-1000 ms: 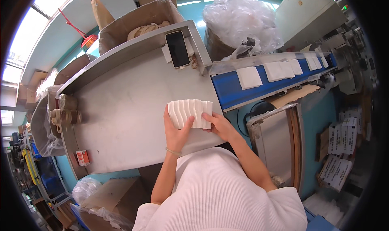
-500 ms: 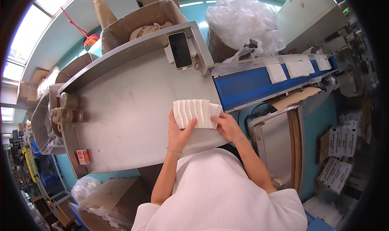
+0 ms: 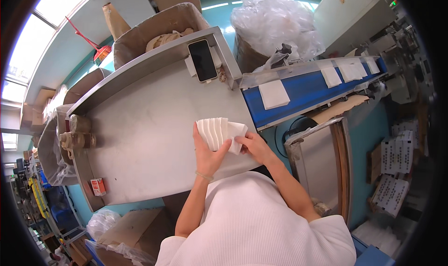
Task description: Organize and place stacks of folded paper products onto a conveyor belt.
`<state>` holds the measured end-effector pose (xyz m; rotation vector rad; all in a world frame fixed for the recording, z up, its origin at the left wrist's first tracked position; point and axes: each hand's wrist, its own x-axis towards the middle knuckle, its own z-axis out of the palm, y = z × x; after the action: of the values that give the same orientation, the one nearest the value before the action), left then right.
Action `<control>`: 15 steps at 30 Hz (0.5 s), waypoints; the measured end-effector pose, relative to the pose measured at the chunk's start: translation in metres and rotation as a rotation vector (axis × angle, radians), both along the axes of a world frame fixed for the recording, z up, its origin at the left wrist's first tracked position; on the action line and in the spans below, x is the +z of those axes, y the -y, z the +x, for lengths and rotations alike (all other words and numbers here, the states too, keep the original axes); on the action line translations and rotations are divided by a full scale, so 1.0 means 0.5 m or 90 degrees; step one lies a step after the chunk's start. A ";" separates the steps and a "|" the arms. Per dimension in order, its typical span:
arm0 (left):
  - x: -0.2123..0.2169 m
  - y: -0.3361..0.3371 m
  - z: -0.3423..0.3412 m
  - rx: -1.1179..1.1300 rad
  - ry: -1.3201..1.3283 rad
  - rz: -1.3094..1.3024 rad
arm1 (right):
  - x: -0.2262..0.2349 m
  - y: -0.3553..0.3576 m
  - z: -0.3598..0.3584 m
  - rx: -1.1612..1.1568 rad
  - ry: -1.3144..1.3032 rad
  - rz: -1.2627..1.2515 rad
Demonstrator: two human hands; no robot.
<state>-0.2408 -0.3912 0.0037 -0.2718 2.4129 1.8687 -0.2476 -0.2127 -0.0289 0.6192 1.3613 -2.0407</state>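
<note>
My left hand [image 3: 208, 156] is closed round a fanned stack of folded white napkins [image 3: 212, 131], with its thumb on the near side. The stack stands above the metal table [image 3: 154, 126], near its front right. At the stack's right end, my right hand [image 3: 254, 147] pinches a folded white napkin [image 3: 237, 131], which sits askew from the others. Its lower fingers are partly hidden behind the napkin. On the blue conveyor belt [image 3: 303, 89], a flat white napkin [image 3: 274, 94] lies near the table end, with several more farther along.
A black phone [image 3: 203, 60] rests at the table's back right, beside a beaded bracelet [image 3: 222, 75]. Rolls of tape [image 3: 80, 140] stand at the left edge, near a small red-and-white box [image 3: 98, 187]. Raised metal rims [image 3: 140, 65] border the table.
A napkin now lies on the near part of the belt, where bare blue showed before. Those beyond have shifted away along it. The right-end napkin in my hands is turned farther from the stack.
</note>
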 end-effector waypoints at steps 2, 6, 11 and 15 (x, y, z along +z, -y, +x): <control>-0.002 0.005 0.000 -0.013 -0.009 -0.020 | -0.017 -0.013 -0.003 -0.137 -0.013 0.030; 0.002 -0.001 -0.003 -0.045 0.045 0.105 | 0.005 -0.031 -0.029 -0.269 0.001 0.004; -0.014 -0.016 0.001 -0.081 0.006 0.113 | 0.040 0.030 -0.001 0.015 -0.286 0.321; -0.011 -0.013 0.002 -0.044 -0.038 0.029 | 0.037 0.002 -0.003 0.004 -0.023 0.007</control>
<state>-0.2395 -0.3848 -0.0019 -0.1296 2.3810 1.9254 -0.2493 -0.2137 -0.0106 0.5846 1.3949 -2.0500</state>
